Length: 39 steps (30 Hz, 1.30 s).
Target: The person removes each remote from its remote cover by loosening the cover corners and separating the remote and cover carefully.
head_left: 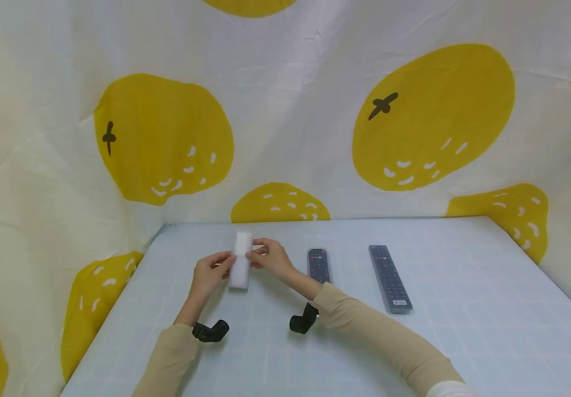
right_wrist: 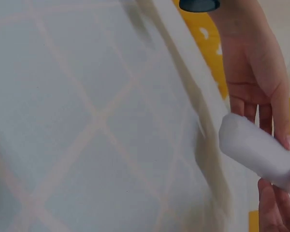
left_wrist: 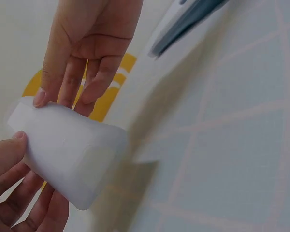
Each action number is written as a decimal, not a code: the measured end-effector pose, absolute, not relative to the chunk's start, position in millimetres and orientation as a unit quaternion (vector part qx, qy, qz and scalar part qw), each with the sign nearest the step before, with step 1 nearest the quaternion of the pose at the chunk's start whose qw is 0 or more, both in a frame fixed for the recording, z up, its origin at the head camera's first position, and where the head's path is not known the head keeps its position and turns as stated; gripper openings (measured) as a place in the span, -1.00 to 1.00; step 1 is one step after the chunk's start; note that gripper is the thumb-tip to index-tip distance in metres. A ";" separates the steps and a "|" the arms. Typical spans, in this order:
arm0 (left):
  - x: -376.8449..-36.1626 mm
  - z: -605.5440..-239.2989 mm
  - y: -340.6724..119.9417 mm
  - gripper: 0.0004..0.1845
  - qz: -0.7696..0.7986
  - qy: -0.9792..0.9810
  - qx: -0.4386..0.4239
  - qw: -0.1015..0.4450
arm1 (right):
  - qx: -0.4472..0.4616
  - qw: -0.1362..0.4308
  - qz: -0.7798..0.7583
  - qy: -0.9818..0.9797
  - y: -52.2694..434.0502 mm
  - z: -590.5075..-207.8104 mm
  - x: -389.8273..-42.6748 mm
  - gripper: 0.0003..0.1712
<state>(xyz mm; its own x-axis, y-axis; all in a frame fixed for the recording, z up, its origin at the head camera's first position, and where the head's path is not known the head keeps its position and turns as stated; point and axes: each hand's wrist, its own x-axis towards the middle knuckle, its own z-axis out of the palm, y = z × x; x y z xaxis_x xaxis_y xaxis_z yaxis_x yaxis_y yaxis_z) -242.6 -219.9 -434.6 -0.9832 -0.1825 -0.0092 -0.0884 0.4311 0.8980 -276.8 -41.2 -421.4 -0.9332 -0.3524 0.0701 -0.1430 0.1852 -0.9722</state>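
Left hand (head_left: 209, 273): fingers pinch the left side of the white rectangular foam block (head_left: 240, 259).
Right hand (head_left: 271, 257): fingertips pinch the block's right side.
Block: held between both hands just above the pale blue checked table (head_left: 464, 342), left of centre.
Nearby: short dark remote control (head_left: 318, 265) beside the right wrist; long dark remote control (head_left: 390, 278) farther right.

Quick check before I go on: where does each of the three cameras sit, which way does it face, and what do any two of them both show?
Head: worn high, facing forward and down at the table; shows both forearms, left hand, right hand, white block, two remotes.
Left wrist: beside the left hand, facing across the white block to the right hand.
Right wrist: low over the table, facing the left hand.
Shared: both wrist views show the block in both hands' grip.
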 end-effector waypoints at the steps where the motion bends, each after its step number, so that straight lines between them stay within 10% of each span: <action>1: -242.5 -434.9 -219.9 -0.58 -0.528 -0.845 0.079 0.041 | -0.159 0.087 -0.616 0.766 -41.2 -422.3 -276.9 -0.51; 39: -236.5 -453.4 -217.0 -0.64 -0.469 -0.880 0.077 0.014 | -0.127 0.076 -0.518 0.842 -49.3 -450.7 -275.0 -0.54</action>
